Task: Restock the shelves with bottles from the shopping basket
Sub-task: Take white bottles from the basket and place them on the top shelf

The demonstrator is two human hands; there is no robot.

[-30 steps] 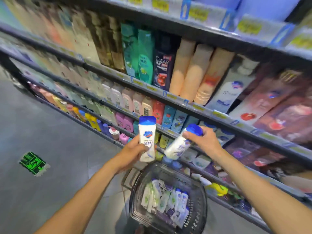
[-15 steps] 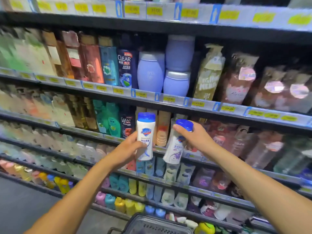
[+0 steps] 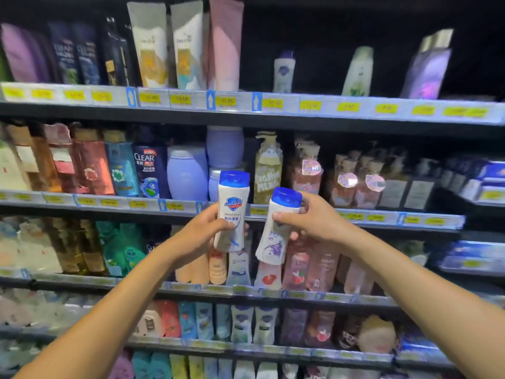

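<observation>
Shelves [image 3: 90, 201] packed with toiletries fill the view. The left grip [image 3: 202, 231] wraps an upright left bottle [image 3: 233, 203], white with a blue cap. The right grip [image 3: 314, 220] pinches a matching right bottle [image 3: 272, 243] near its cap, tilted, just beside the first. Both have risen from over the basket to mid-shelf height, and the basket is now out of view below the grips, so placing seems near. Above the right grip, the top shelf [image 3: 308, 105] holds a lone bottle [image 3: 284, 71] of similar look, with gaps around it.
</observation>
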